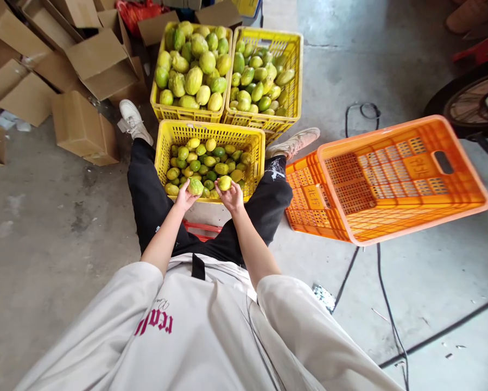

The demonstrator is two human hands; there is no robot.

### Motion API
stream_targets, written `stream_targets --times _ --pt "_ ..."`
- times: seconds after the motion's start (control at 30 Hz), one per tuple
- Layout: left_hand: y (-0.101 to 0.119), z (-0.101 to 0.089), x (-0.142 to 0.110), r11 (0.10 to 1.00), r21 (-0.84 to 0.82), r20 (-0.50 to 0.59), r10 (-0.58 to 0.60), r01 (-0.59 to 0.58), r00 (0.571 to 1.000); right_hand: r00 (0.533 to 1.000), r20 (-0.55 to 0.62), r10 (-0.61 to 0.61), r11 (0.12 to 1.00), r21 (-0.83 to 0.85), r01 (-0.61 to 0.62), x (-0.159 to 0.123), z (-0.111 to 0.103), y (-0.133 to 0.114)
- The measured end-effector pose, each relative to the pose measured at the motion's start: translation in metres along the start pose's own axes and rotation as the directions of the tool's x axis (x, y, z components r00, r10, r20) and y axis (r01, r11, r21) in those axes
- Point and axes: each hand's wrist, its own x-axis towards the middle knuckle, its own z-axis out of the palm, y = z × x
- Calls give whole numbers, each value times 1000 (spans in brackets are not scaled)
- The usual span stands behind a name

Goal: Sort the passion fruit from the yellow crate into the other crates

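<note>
My left hand [185, 196] is closed around a green, bumpy lemon [195, 187]. A smoother yellow lemon [225, 183] sits in the fingers of my right hand [232, 197]. Both hands are over the near rim of a yellow crate [211, 130] that stands between my legs. Inside it lie several yellow and green lemons [210, 161]. Behind it, a second yellow crate [189, 113] is heaped with large yellow-green lemons [194, 80]. To its right, a third yellow crate [296, 70] holds greener, longer lemons [259, 81].
An orange crate [406, 233] leans tilted on the floor at my right, with black cables [390, 309] running near it. A wheel [471, 98] stands beyond. Cardboard boxes [83, 127] are piled at the far left. My shoes flank the near crate.
</note>
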Motion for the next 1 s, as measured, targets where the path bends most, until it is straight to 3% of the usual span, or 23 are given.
stream_targets --times 0.07,0.2,0.43,0.77,1.0 --pt "0 1 0 1000 19 -30 -11 11 999 1000 -12 19 1000 -1 -19 0 0 -1" --pt "1 0 -3 1000 -2 10 -5 5 1000 998 -54 12 1000 -15 -13 1 -1 -1" --pt "1 1 -2 998 25 12 -52 52 999 993 -48 112 975 -188 -119 5 -3 11" --pt "3 -5 0 995 -98 55 -6 11 998 988 30 155 988 3 -155 2 -2 2" --pt "-2 -1 0 999 -20 -13 -33 33 999 991 -1 132 988 -79 -132 2 -2 4"
